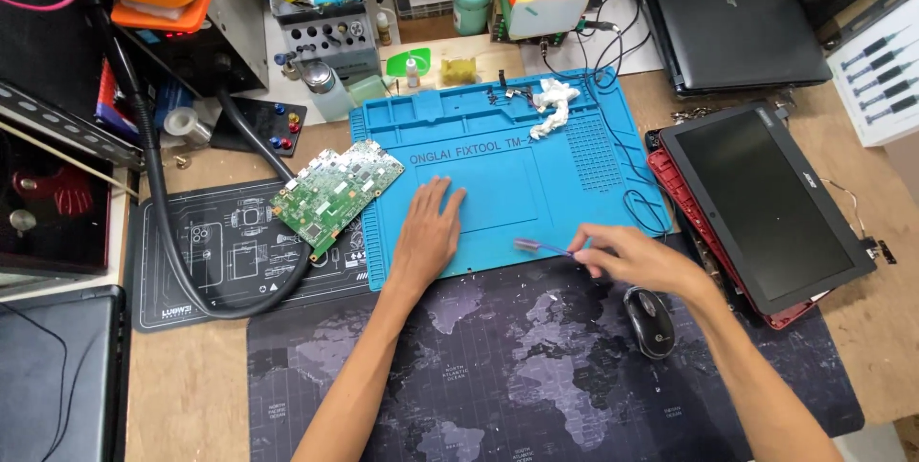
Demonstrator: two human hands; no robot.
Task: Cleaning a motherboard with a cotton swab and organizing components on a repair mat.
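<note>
Two bare hands are seen from above at a cluttered repair bench. Nearest the viewer, a dark desk pad [536, 366] printed with a world map is spread across the wood, and both forearms are stretched over it. A black computer mouse [650, 321] is set on this pad just beside the right wrist. The right hand [634, 259] is closed around a small purple-handled brush [542, 247], which is held low and roughly level, its bristle end pointed left at the near edge of a blue silicone work mat [522, 170]. The left hand [427, 235] is laid flat and open, palm down, fingers spread, on that same mat near its lower left part; nothing is gripped by it. Just left of this hand, a green circuit board [337, 191] is rested tilted, partly on the blue mat's edge and partly on a black printed mat [225, 256], across which a thick black hose [177, 232] is curved. To the right, a black laptop screen panel [766, 203] is stacked on a red casing. Farther back on the blue mat, a crumpled white tissue [553, 104] is seen. Beyond that, a closed black laptop [732, 12], a green-capped jar [471, 0] and a grey tool holder [330, 17] are lined along the rear.
</note>
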